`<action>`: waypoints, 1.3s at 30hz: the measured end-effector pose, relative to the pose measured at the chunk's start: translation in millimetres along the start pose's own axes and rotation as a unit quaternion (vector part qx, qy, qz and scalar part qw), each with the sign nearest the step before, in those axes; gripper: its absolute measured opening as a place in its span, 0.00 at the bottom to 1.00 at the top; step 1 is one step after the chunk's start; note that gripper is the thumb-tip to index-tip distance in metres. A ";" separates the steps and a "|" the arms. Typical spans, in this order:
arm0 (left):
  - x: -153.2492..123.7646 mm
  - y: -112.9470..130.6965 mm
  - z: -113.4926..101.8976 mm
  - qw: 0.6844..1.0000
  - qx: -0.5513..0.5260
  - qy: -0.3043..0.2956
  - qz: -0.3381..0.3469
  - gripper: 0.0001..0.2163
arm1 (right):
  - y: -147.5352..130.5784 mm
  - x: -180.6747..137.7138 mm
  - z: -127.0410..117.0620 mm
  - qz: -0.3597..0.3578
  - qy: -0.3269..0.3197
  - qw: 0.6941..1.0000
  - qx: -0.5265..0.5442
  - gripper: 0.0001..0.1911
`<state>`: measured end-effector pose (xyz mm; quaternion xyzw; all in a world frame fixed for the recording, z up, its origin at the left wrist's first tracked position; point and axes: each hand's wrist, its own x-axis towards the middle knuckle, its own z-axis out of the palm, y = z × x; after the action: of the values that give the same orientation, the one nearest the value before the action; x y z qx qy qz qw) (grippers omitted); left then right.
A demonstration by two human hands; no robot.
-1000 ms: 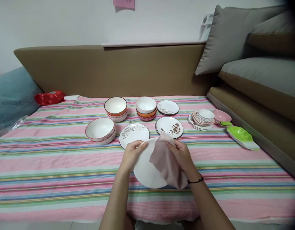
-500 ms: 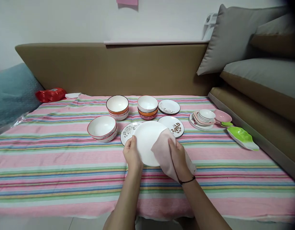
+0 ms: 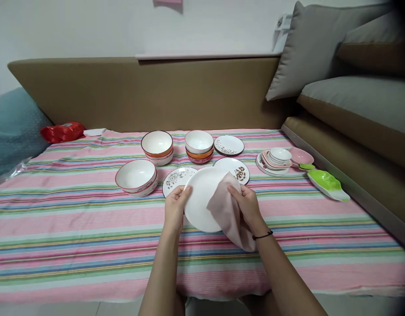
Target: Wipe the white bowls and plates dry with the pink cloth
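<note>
A plain white plate is held up, tilted, above the striped cloth. My left hand grips its left rim, thumb on the face that shows. My right hand is closed on a pale pink cloth, which drapes over the right side of the plate and hangs below it. Just behind the held plate lie a plate with a grey flower pattern and a plate with a brown flower, both partly covered by it.
Stacked bowls and a red-rimmed bowl stand behind and left. A patterned plate lies at the back. On the right are stacked small dishes, a pink bowl and a green leaf-shaped dish. Cushions rise at far right.
The view has shifted slightly to the right. The held plate has tilted a little, and my right hand has turned with the pink cloth, still at the plate's right side.
</note>
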<state>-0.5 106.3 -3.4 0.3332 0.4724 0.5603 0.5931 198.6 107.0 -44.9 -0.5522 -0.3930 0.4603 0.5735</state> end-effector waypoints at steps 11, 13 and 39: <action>-5.4 -2.3 6.4 0.994 0.089 -0.061 -0.015 0.18 | -12.4 0.8 -2.3 -0.030 0.006 0.998 -0.045 0.19; -5.4 -4.9 7.3 0.993 0.099 -0.043 -0.048 0.20 | -16.4 -2.1 -0.3 -0.054 -0.003 0.996 -0.065 0.19; 3.0 -30.8 39.8 0.948 -0.305 -0.003 -0.095 0.23 | -23.8 -38.1 41.0 -0.005 0.158 0.986 -0.047 0.19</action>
<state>47.2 110.0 -19.2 0.0918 0.3070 0.6173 0.7186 151.3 82.3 -15.7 -0.6423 -0.3214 0.3457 0.6038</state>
